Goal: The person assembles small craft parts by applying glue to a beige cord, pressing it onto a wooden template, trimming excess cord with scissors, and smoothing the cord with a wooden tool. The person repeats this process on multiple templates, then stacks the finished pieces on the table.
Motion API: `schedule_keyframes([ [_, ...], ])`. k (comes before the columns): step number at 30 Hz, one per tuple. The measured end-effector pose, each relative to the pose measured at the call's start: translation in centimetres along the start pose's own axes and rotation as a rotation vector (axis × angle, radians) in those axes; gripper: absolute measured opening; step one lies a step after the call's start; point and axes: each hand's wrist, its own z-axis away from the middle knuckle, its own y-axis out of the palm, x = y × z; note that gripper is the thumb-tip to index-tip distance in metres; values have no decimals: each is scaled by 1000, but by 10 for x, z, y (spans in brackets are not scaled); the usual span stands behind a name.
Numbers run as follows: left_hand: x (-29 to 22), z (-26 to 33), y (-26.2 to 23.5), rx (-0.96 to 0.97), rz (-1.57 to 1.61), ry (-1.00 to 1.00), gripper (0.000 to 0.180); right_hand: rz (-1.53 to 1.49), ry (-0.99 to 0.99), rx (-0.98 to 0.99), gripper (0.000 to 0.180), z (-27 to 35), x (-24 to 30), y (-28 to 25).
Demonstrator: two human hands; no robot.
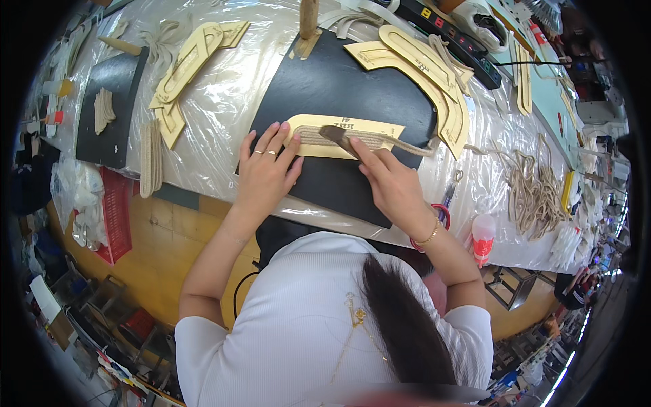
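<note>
A cream board template (380,129) with a rounded left end lies across a black mat (339,81) in front of me. Rows of beige braided cord (310,138) fill its long slot, and a tail of the cord runs off to the right. My left hand (263,175) rests with fingers stretched out, the fingertips touching the template's left end. In my right hand (397,184) is a brown tool (333,133) with a broad, flat end; that end sits on the cord rows. The tool's exact kind I cannot make out.
More cream templates (444,102) lie at the mat's far right, others (190,64) at the far left. Red-handled scissors (446,207) and a red-and-clear bottle (483,239) stand near my right arm. Loose cord (536,193) is heaped at right; a power strip (454,41) lies behind.
</note>
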Motion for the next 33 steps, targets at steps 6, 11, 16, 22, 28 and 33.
schedule_keyframes([
  [6, 5, 7, 4, -22, 127, 13, 48, 119, 36, 71, 59, -22, 15, 16],
  [11, 5, 9, -1, -17, 95, 46, 47, 148, 12, 73, 60, -25, 12, 16],
  [16, -4, 3, -6, 10, 46, 7, 44, 29, -47, -1, 63, -22, 22, 10],
  [22, -5, 0, -8, 24, 81, -1, 47, 141, -35, 82, 62, -30, 27, 10],
  [28, -4, 3, -6, 29, 139, -27, 48, -57, -173, -186, 73, -32, 29, 7],
  [33, 1, 5, -2, -23, 256, -46, 43, 184, 5, 146, 60, -38, 31, 6],
])
